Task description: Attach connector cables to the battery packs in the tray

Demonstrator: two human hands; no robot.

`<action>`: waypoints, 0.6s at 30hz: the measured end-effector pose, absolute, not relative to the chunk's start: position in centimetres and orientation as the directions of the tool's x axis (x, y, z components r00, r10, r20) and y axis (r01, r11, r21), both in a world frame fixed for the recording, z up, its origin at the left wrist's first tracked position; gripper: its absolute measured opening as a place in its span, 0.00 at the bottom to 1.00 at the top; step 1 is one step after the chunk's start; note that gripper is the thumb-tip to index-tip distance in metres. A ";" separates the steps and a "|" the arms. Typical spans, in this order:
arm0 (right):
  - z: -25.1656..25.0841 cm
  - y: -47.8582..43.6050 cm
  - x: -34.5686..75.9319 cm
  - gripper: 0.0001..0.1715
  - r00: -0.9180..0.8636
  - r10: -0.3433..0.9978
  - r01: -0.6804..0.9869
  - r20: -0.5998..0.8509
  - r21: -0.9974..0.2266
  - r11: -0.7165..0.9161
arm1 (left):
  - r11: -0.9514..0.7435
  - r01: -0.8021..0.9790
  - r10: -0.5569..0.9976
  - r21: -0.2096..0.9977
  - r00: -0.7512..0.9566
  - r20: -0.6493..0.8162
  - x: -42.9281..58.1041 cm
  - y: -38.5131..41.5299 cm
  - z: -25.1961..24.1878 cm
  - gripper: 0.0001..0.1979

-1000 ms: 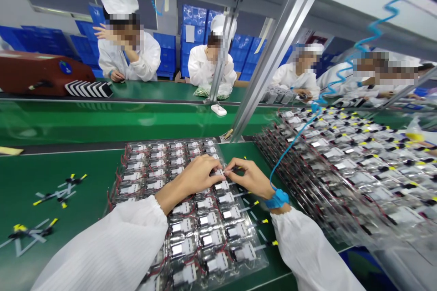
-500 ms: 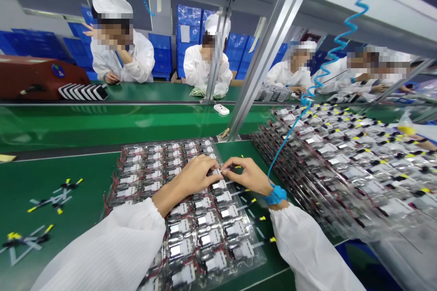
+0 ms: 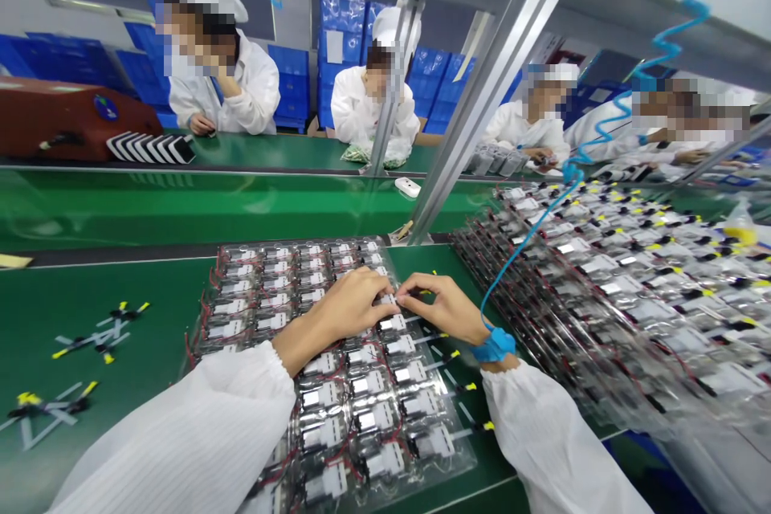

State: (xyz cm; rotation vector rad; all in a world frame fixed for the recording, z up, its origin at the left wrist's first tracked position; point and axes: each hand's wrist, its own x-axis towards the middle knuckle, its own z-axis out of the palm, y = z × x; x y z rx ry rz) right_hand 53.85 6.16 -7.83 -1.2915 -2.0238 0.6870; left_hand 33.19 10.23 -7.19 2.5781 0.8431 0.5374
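A clear plastic tray point(image 3: 422, 438) holds rows of small white modules point(image 3: 373, 418) with red wires. Over its right-hand column, my left hand point(image 3: 352, 301) is closed, thumb and fingertips around a module whose white edge shows between them. My right hand point(image 3: 442, 305) meets it from the right, thumb and forefinger pinched together at the same module; what they grip is too small to make out. A blue wrist strap point(image 3: 494, 345) with a coiled cord circles my right wrist. Along the tray's right edge, several thin strips with yellow-tipped connectors point(image 3: 471, 387) stick out from the modules.
To the right rises a tall stack of similar filled trays point(image 3: 608, 281). Loose yellow-tipped strips point(image 3: 99, 337) lie in two piles on the green table point(image 3: 150, 277) at left. A metal post point(image 3: 463, 112) stands beyond the tray. Co-workers in white sit across the bench.
The view has shifted slightly, so the scene sits a little differently in frame. Both hands stay at the same module, with the right fingertips still close against the left ones.
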 end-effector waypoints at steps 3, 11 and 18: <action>-7.7 6.1 53.7 0.07 -0.314 0.920 0.578 0.233 -0.722 0.380 | -0.751 0.476 0.618 0.458 0.751 0.234 33.2 10.2 -7.1 0.09; -6.9 6.1 54.3 0.07 -0.296 0.913 0.538 0.280 -0.741 0.402 | -0.793 0.446 0.579 0.414 0.764 0.285 32.9 10.4 -7.6 0.10; -7.6 6.6 56.3 0.18 -0.059 0.922 0.517 0.383 -0.778 0.357 | -0.790 0.439 0.575 0.428 0.773 0.268 32.4 10.4 -7.1 0.18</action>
